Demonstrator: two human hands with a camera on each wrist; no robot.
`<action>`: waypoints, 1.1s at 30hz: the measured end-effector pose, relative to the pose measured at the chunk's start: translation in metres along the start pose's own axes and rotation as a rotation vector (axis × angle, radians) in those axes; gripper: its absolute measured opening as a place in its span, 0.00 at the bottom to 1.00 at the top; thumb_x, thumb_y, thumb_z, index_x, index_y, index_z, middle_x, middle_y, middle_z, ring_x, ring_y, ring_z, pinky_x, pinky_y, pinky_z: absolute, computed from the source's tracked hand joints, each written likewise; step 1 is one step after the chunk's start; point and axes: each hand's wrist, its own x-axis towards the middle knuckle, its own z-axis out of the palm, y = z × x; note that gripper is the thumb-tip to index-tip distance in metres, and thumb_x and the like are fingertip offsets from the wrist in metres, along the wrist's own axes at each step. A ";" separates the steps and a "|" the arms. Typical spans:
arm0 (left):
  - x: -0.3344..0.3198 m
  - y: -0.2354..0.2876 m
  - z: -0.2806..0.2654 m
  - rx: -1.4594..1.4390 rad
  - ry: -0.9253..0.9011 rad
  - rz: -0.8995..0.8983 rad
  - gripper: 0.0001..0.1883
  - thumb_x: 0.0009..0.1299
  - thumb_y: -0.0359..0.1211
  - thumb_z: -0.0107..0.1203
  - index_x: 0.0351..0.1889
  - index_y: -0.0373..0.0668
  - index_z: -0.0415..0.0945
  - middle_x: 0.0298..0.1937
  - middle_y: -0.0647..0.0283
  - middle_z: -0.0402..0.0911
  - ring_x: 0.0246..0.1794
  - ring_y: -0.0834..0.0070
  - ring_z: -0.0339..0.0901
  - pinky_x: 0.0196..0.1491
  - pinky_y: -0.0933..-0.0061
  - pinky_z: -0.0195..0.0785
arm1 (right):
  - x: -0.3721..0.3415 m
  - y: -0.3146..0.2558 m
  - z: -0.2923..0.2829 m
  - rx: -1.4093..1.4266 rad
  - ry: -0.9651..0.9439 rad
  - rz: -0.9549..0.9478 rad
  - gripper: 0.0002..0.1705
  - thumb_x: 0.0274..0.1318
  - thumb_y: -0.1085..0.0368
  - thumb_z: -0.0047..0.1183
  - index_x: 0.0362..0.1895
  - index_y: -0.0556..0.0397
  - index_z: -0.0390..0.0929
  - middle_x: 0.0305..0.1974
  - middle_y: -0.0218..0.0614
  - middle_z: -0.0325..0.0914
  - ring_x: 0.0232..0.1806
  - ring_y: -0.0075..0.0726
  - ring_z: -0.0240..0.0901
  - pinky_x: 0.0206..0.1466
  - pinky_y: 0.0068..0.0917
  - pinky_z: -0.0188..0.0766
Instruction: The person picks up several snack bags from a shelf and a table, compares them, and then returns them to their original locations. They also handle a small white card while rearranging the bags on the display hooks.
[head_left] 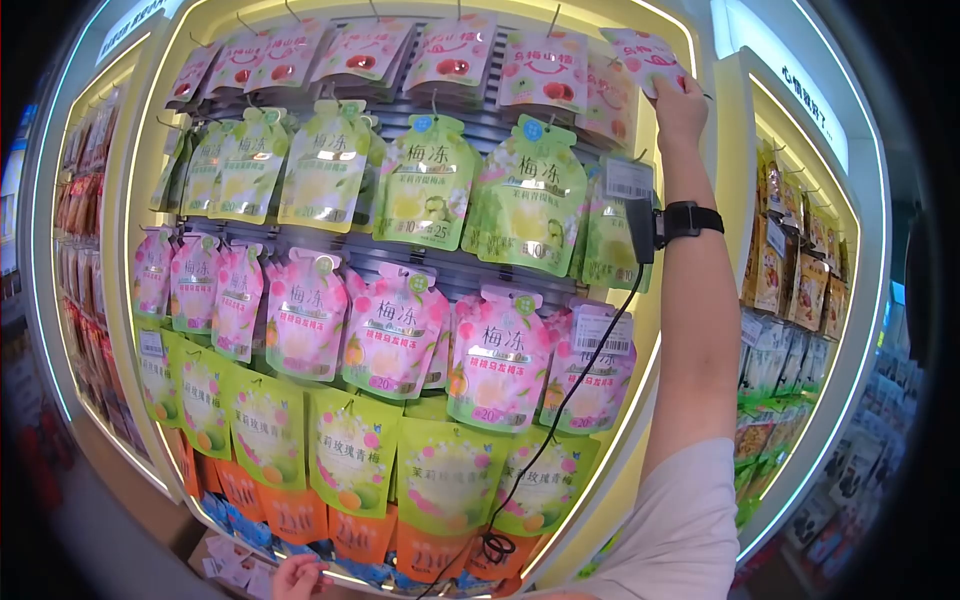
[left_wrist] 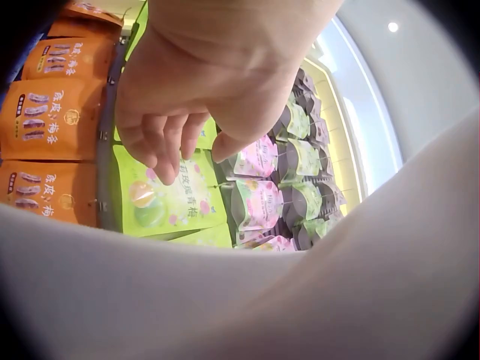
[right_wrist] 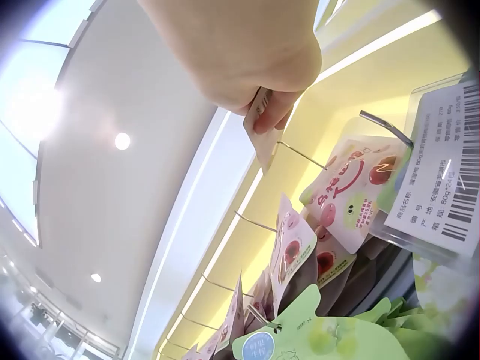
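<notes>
My right hand (head_left: 682, 108) is raised to the top right of the rack. Its thumb and fingers pinch a pink snack pouch (head_left: 640, 52) by the edge. In the right wrist view this pouch (right_wrist: 260, 139) is seen nearly edge-on, right at the tip of a metal hook (right_wrist: 304, 155). Below it hang more pink pouches (right_wrist: 349, 187) of a similar look. Low down at the rack's front is my left hand (head_left: 298, 578), its fingers loosely curled around nothing. The left wrist view has it in front of a green plum pouch (left_wrist: 169, 199).
Green jelly pouches (head_left: 428, 185), pink jelly pouches (head_left: 395, 330) and orange packs (head_left: 360, 535) hang in rows. A barcode price tag (head_left: 628, 180) sticks out below my right hand. A black cable (head_left: 570, 395) runs down from the wrist camera. Side racks (head_left: 790, 250) flank the display.
</notes>
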 end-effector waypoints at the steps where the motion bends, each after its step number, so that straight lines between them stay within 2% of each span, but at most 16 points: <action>1: -0.001 0.002 0.000 0.005 -0.010 0.008 0.16 0.68 0.42 0.52 0.47 0.41 0.72 0.38 0.69 0.76 0.33 0.83 0.70 0.36 0.83 0.63 | -0.002 -0.001 0.000 0.000 -0.008 0.004 0.27 0.45 0.70 0.56 0.52 0.68 0.69 0.45 0.43 0.72 0.39 0.31 0.74 0.37 0.24 0.78; 4: -0.004 -0.006 -0.007 -0.007 -0.018 0.004 0.16 0.68 0.41 0.52 0.47 0.40 0.72 0.37 0.68 0.75 0.33 0.82 0.70 0.36 0.83 0.63 | -0.004 -0.003 -0.001 -0.043 -0.043 0.070 0.25 0.42 0.69 0.57 0.48 0.68 0.72 0.39 0.43 0.76 0.36 0.30 0.75 0.36 0.25 0.77; 7: -0.005 -0.016 -0.019 -0.020 -0.021 -0.021 0.16 0.68 0.40 0.52 0.48 0.40 0.72 0.37 0.68 0.75 0.33 0.81 0.71 0.36 0.82 0.64 | -0.008 -0.003 0.002 -0.168 -0.164 0.189 0.22 0.39 0.59 0.54 0.41 0.57 0.79 0.40 0.45 0.77 0.45 0.43 0.73 0.47 0.30 0.68; 9: -0.011 -0.017 -0.020 -0.020 -0.008 -0.039 0.16 0.68 0.40 0.52 0.48 0.40 0.72 0.37 0.68 0.75 0.33 0.81 0.71 0.36 0.82 0.64 | -0.015 -0.007 0.003 -0.570 -0.175 0.108 0.25 0.40 0.55 0.54 0.46 0.51 0.78 0.50 0.47 0.72 0.53 0.46 0.67 0.52 0.37 0.66; 10: -0.014 -0.013 -0.019 -0.027 0.017 -0.057 0.16 0.68 0.40 0.52 0.49 0.40 0.71 0.37 0.68 0.75 0.34 0.81 0.72 0.36 0.81 0.64 | -0.031 -0.028 0.004 -0.637 -0.085 0.231 0.28 0.42 0.51 0.53 0.51 0.42 0.75 0.61 0.52 0.58 0.62 0.53 0.56 0.57 0.45 0.62; 13: -0.021 -0.010 -0.023 -0.025 0.055 -0.060 0.18 0.68 0.41 0.52 0.50 0.41 0.71 0.38 0.67 0.75 0.34 0.80 0.73 0.37 0.80 0.65 | -0.042 -0.040 0.005 -0.740 0.011 0.157 0.30 0.43 0.48 0.52 0.56 0.36 0.71 0.66 0.59 0.45 0.66 0.59 0.48 0.59 0.51 0.59; 14: -0.023 -0.009 -0.024 0.004 0.053 -0.067 0.18 0.68 0.41 0.52 0.50 0.41 0.71 0.38 0.67 0.75 0.34 0.80 0.73 0.37 0.81 0.64 | -0.044 -0.035 0.011 -0.734 -0.005 0.153 0.30 0.43 0.48 0.52 0.56 0.36 0.71 0.66 0.59 0.45 0.66 0.59 0.48 0.59 0.51 0.59; 16: -0.028 -0.014 -0.024 0.037 0.087 -0.064 0.19 0.69 0.42 0.51 0.51 0.40 0.70 0.40 0.66 0.76 0.36 0.78 0.74 0.39 0.79 0.66 | -0.043 -0.018 0.016 -0.892 0.192 -0.165 0.31 0.44 0.46 0.52 0.56 0.36 0.72 0.64 0.63 0.47 0.67 0.59 0.47 0.62 0.49 0.56; 17: -0.028 -0.015 -0.025 0.035 0.090 -0.069 0.19 0.69 0.42 0.51 0.51 0.40 0.70 0.40 0.66 0.76 0.36 0.78 0.74 0.39 0.79 0.66 | -0.039 -0.012 0.014 -0.892 0.185 -0.166 0.31 0.44 0.46 0.52 0.56 0.36 0.72 0.64 0.63 0.47 0.67 0.59 0.47 0.62 0.49 0.56; 19: -0.028 -0.016 -0.031 -0.046 0.061 -0.130 0.16 0.66 0.28 0.49 0.52 0.36 0.66 0.46 0.57 0.76 0.39 0.74 0.76 0.44 0.76 0.67 | -0.037 0.001 0.013 -0.887 0.218 -0.318 0.30 0.46 0.44 0.49 0.56 0.33 0.72 0.62 0.64 0.50 0.64 0.59 0.53 0.63 0.47 0.56; 21: -0.031 -0.014 -0.029 -0.070 0.123 -0.090 0.12 0.68 0.29 0.48 0.48 0.36 0.69 0.41 0.60 0.78 0.35 0.76 0.75 0.39 0.79 0.67 | -0.035 0.010 0.007 -0.766 0.203 -0.315 0.32 0.42 0.47 0.53 0.55 0.41 0.73 0.63 0.66 0.48 0.65 0.57 0.53 0.62 0.41 0.57; 22: -0.031 -0.013 -0.030 -0.079 0.128 -0.069 0.13 0.68 0.29 0.47 0.49 0.36 0.68 0.42 0.61 0.78 0.36 0.78 0.75 0.39 0.80 0.66 | -0.036 0.009 0.007 -0.733 0.241 -0.343 0.34 0.42 0.44 0.49 0.58 0.34 0.70 0.61 0.62 0.53 0.60 0.63 0.58 0.62 0.48 0.56; 23: -0.030 -0.010 -0.035 -0.055 0.114 -0.063 0.13 0.69 0.30 0.48 0.50 0.37 0.68 0.42 0.63 0.77 0.36 0.80 0.74 0.39 0.81 0.66 | -0.045 0.004 0.000 -0.904 0.208 -0.399 0.33 0.44 0.46 0.47 0.56 0.47 0.71 0.53 0.61 0.64 0.53 0.63 0.65 0.59 0.50 0.60; 26: -0.020 -0.032 -0.078 0.059 0.095 -0.086 0.13 0.70 0.34 0.48 0.51 0.42 0.69 0.41 0.69 0.76 0.36 0.83 0.73 0.39 0.83 0.65 | -0.232 -0.020 0.080 -0.432 -0.185 -0.397 0.33 0.45 0.46 0.47 0.55 0.49 0.71 0.52 0.61 0.65 0.53 0.63 0.65 0.59 0.50 0.60; 29: -0.021 -0.047 -0.140 0.057 0.272 -0.299 0.15 0.68 0.40 0.48 0.50 0.44 0.70 0.41 0.70 0.77 0.38 0.84 0.73 0.39 0.80 0.64 | -0.334 -0.027 0.047 -0.095 -0.453 -0.404 0.32 0.46 0.46 0.46 0.54 0.51 0.71 0.50 0.61 0.66 0.51 0.62 0.66 0.58 0.50 0.61; 33: -0.055 -0.044 -0.213 -0.198 0.719 -0.232 0.14 0.68 0.40 0.48 0.48 0.46 0.72 0.42 0.68 0.77 0.38 0.81 0.74 0.40 0.80 0.66 | -0.355 -0.019 -0.032 0.178 -0.552 -0.419 0.32 0.48 0.47 0.45 0.53 0.55 0.71 0.47 0.60 0.68 0.50 0.62 0.67 0.57 0.50 0.61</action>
